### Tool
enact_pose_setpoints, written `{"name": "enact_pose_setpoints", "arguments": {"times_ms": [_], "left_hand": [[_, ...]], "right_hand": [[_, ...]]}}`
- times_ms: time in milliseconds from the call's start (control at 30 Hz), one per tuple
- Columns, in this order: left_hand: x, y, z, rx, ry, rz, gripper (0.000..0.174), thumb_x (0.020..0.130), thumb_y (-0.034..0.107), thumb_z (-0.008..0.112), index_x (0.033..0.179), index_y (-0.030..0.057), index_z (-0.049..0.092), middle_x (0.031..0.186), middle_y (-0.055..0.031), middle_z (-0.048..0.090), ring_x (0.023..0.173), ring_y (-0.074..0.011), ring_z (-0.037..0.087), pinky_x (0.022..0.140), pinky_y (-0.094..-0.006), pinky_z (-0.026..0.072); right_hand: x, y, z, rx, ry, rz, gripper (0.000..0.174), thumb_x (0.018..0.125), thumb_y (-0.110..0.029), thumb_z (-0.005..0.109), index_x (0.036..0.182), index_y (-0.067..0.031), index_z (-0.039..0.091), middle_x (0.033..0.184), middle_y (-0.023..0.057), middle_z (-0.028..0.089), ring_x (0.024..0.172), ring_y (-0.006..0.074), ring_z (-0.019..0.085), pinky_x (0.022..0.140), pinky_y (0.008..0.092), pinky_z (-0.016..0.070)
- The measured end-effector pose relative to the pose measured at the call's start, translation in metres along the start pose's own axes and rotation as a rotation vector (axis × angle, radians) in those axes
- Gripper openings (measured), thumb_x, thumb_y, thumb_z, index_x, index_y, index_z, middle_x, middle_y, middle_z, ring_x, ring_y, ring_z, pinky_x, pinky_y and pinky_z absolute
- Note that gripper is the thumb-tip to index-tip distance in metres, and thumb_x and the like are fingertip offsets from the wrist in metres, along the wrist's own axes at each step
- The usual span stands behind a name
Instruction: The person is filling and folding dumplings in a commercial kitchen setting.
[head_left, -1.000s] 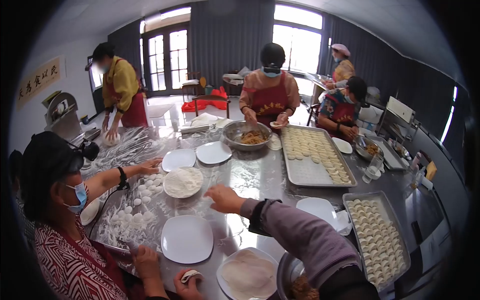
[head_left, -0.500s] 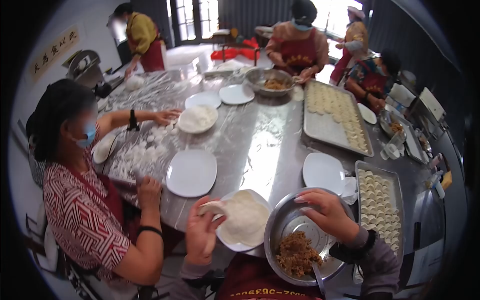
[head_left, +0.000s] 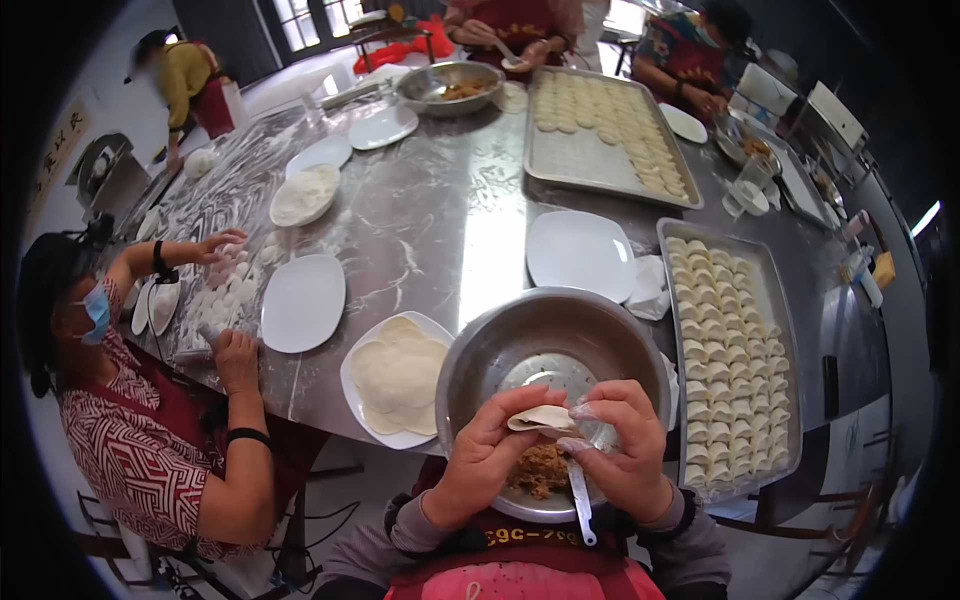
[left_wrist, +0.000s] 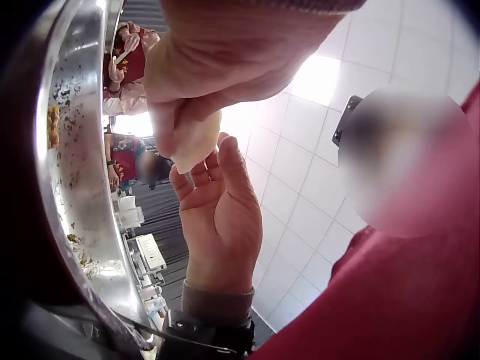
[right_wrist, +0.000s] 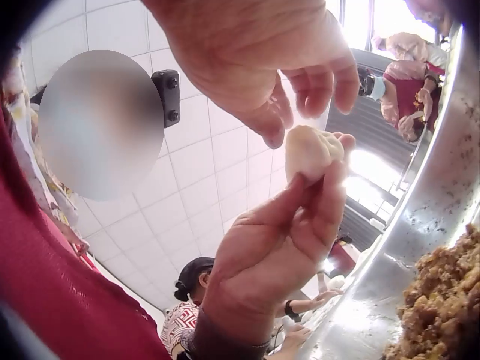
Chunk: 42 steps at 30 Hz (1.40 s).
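Note:
In the head view, my left hand (head_left: 478,460) pinches a folded dough wrapper (head_left: 543,418) above the near side of a steel bowl (head_left: 560,310). My right hand (head_left: 630,450) is at the wrapper's right edge, fingers bent loosely. Brown filling (head_left: 538,472) and a spoon (head_left: 581,500) are in the bowl below. The right wrist view has the wrapper (right_wrist: 309,154) between the thumb and fingers of the left hand (right_wrist: 270,255), a small gap from the right hand (right_wrist: 255,60). In the left wrist view, the right fingertips lie close beneath the wrapper (left_wrist: 196,139).
A plate of round wrappers (head_left: 400,378) lies left of the bowl. An empty white plate (head_left: 580,252) stands behind it, a tray of dumplings (head_left: 730,370) to the right, and a larger tray (head_left: 610,178) farther back. A person (head_left: 160,420) sits at the left.
My hands have come together over the bowl, the left bringing the wrapper from beside the wrapper plate. The head view has tilted down and shifted right.

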<state>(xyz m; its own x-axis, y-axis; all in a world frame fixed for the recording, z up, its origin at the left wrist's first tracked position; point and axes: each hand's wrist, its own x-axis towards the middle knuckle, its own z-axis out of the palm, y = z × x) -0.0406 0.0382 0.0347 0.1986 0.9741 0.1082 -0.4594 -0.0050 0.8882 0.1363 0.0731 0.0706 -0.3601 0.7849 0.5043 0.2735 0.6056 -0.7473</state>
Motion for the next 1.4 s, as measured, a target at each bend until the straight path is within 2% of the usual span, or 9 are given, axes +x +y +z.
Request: {"name": "enact_pose_setpoints", "arguments": {"times_ms": [167, 267, 333, 567, 867, 1067, 1167, 1400], "left_hand": [[0.003, -0.004, 0.018, 0.004, 0.015, -0.051, 0.041, 0.091, -0.009, 0.042, 0.130, 0.0025, 0.040, 0.130, -0.0178, 0.051, 0.121, -0.0232, 0.049, 0.100, -0.0331, 0.0425], [0.003, -0.001, 0.028, -0.117, 0.047, -0.106, 0.041, 0.091, -0.008, 0.042, 0.130, 0.0023, 0.040, 0.130, -0.0190, 0.050, 0.121, -0.0244, 0.050, 0.101, -0.0347, 0.0416], [0.003, -0.006, 0.027, -0.081, 0.029, -0.080, 0.040, 0.091, -0.008, 0.043, 0.129, 0.0022, 0.041, 0.129, -0.0194, 0.051, 0.121, -0.0249, 0.049, 0.102, -0.0359, 0.0409], [-0.002, -0.011, 0.031, -0.178, 0.008, -0.040, 0.039, 0.091, -0.006, 0.045, 0.129, 0.0024, 0.041, 0.131, -0.0197, 0.049, 0.123, -0.0258, 0.048, 0.103, -0.0381, 0.0389], [-0.005, -0.006, 0.032, -0.273, 0.023, -0.128, 0.041, 0.092, -0.005, 0.041, 0.133, 0.0034, 0.038, 0.134, -0.0229, 0.045, 0.124, -0.0289, 0.047, 0.101, -0.0399, 0.0422], [-0.008, -0.010, 0.031, -0.144, 0.010, -0.088, 0.043, 0.092, -0.006, 0.040, 0.135, 0.0017, 0.036, 0.134, -0.0228, 0.045, 0.124, -0.0295, 0.047, 0.101, -0.0396, 0.0424], [-0.010, -0.012, 0.027, -0.129, -0.004, -0.075, 0.041, 0.095, -0.002, 0.042, 0.136, 0.0003, 0.036, 0.136, -0.0165, 0.045, 0.121, -0.0205, 0.049, 0.099, -0.0309, 0.0435], [-0.013, -0.003, 0.028, 0.192, -0.011, -0.054, 0.037, 0.093, -0.003, 0.047, 0.130, -0.0019, 0.046, 0.129, -0.0122, 0.052, 0.112, -0.0147, 0.053, 0.092, -0.0264, 0.0466]], "right_hand": [[-0.016, 0.009, -0.006, -0.007, 0.063, 0.013, 0.036, 0.066, 0.000, 0.076, 0.098, -0.0026, 0.061, 0.096, 0.0123, 0.057, 0.080, 0.0245, 0.061, 0.067, 0.0315, 0.0497], [-0.025, 0.011, -0.008, 0.008, 0.092, 0.064, 0.036, 0.066, 0.000, 0.077, 0.098, -0.0026, 0.061, 0.095, 0.0123, 0.057, 0.079, 0.0228, 0.061, 0.065, 0.0304, 0.0507], [-0.028, 0.010, -0.005, 0.034, 0.099, 0.086, 0.036, 0.066, 0.001, 0.076, 0.098, -0.0026, 0.060, 0.095, 0.0125, 0.056, 0.079, 0.0215, 0.061, 0.063, 0.0291, 0.0512], [-0.036, 0.011, 0.003, 0.065, 0.223, 0.009, 0.034, 0.070, 0.004, 0.074, 0.100, -0.0018, 0.059, 0.097, 0.0117, 0.055, 0.077, 0.0175, 0.059, 0.059, 0.0253, 0.0504], [-0.034, 0.009, 0.007, 0.029, 0.256, -0.064, 0.028, 0.070, 0.003, 0.075, 0.093, -0.0019, 0.060, 0.094, 0.0107, 0.057, 0.074, 0.0170, 0.058, 0.058, 0.0254, 0.0490], [-0.038, 0.013, 0.009, -0.002, 0.258, -0.097, 0.028, 0.068, 0.005, 0.074, 0.091, -0.0018, 0.061, 0.090, 0.0111, 0.058, 0.071, 0.0181, 0.058, 0.057, 0.0259, 0.0485], [-0.038, 0.013, 0.011, 0.011, 0.253, -0.082, 0.027, 0.068, 0.005, 0.074, 0.091, -0.0014, 0.061, 0.089, 0.0114, 0.058, 0.070, 0.0181, 0.058, 0.056, 0.0263, 0.0481], [-0.040, 0.013, 0.018, 0.046, 0.252, -0.055, 0.024, 0.069, 0.005, 0.073, 0.090, -0.0008, 0.062, 0.089, 0.0108, 0.058, 0.067, 0.0159, 0.057, 0.054, 0.0241, 0.0469]]}}
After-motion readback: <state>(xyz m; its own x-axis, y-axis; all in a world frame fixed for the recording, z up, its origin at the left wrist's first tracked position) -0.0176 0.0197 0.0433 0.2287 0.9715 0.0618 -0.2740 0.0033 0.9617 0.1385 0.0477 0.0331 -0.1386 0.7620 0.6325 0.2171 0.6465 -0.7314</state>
